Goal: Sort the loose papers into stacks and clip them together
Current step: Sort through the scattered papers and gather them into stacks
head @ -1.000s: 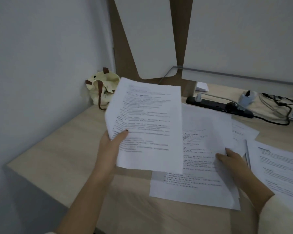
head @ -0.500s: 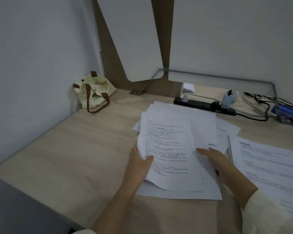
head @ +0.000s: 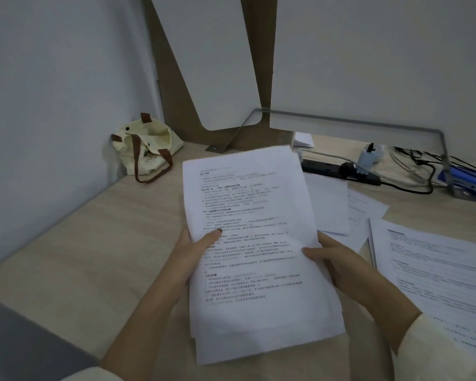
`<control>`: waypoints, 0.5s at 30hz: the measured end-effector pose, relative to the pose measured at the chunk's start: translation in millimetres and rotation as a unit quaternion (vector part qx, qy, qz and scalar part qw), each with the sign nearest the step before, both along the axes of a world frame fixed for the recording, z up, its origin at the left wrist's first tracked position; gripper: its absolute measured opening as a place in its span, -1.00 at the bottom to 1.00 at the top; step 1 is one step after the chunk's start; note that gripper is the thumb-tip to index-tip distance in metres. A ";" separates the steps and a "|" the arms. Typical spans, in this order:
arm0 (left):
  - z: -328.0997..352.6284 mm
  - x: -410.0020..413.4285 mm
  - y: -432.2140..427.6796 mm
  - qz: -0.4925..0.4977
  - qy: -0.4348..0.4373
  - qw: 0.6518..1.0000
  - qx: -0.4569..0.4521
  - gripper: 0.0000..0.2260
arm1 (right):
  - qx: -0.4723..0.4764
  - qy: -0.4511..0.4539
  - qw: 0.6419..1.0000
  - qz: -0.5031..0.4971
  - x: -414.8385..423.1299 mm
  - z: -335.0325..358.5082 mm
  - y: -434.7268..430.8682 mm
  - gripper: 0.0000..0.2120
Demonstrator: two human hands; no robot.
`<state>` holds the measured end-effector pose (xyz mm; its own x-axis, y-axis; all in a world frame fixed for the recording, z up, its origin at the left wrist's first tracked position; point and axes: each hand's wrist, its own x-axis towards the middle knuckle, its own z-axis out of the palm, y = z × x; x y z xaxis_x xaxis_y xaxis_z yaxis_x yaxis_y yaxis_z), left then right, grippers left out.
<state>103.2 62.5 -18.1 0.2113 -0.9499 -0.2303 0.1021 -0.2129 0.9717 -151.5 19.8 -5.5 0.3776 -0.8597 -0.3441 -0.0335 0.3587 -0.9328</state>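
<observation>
Stack of papers (head: 254, 243) ran lengthwise away from me; left hand (head: 195, 253) and right hand (head: 333, 259) each kept a pinching grip on its side edges.

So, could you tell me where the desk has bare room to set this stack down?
The bare desk left of the held stack, bordered by the wall and the tote bag, is free. The right side is crowded with loose sheets, a power strip and cables.
</observation>
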 end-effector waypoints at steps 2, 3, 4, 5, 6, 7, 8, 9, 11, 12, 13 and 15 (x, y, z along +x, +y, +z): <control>0.3 2.8 4.3 -0.012 0.041 0.999 -0.010 -0.66 | -0.002 -0.001 1.000 0.018 6.2 2.8 1.8 -0.70; -0.6 3.7 5.8 -0.009 0.052 0.999 -0.014 -0.68 | -0.006 -0.005 1.000 0.025 9.2 2.6 1.6 -0.72; -2.4 5.3 6.5 -0.001 0.052 0.999 -0.015 -0.71 | -0.013 0.000 1.000 0.025 11.7 0.7 -0.3 -0.74; -4.2 7.4 7.0 0.011 0.045 0.999 -0.015 -0.73 | -0.028 0.015 0.999 0.013 14.4 -0.1 -3.0 -0.77; -6.7 10.7 6.7 0.022 0.026 0.999 -0.016 -0.74 | -0.067 0.059 0.996 -0.016 15.1 -2.6 -8.6 -0.79; -8.4 13.5 6.8 0.033 0.011 0.999 -0.016 -0.74 | -0.123 0.130 0.982 -0.054 14.1 -5.2 -16.7 -0.81; -11.8 17.4 6.2 0.046 -0.010 0.999 -0.018 -0.75 | -0.185 0.216 0.954 -0.091 11.4 -7.8 -26.1 -0.80; -13.6 20.4 6.5 0.059 -0.025 0.998 -0.020 -0.76 | -0.239 0.300 0.917 -0.110 7.7 -9.0 -35.2 -0.75; -19.8 26.6 5.3 0.093 -0.064 0.993 -0.022 -0.76 | -0.283 0.434 0.850 -0.092 -2.9 -12.9 -52.0 -0.59; -23.4 29.2 3.8 0.110 -0.090 0.990 -0.021 -0.75 | -0.276 0.484 0.828 -0.065 -9.6 -16.5 -59.5 -0.49; -26.3 30.7 2.5 0.123 -0.114 0.986 -0.022 -0.73 | -0.267 0.522 0.810 -0.032 -15.0 -18.3 -64.5 -0.41; -30.7 30.4 -1.1 0.140 -0.159 0.977 -0.026 -0.70 | -0.245 0.549 0.799 0.021 -23.0 -21.8 -70.9 -0.34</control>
<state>133.6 61.5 -48.8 0.5182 -0.8529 -0.0643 -0.1593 -0.1702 0.9724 -174.5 -51.2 -27.3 0.1108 -0.9873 -0.1137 -0.9300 -0.0627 -0.3622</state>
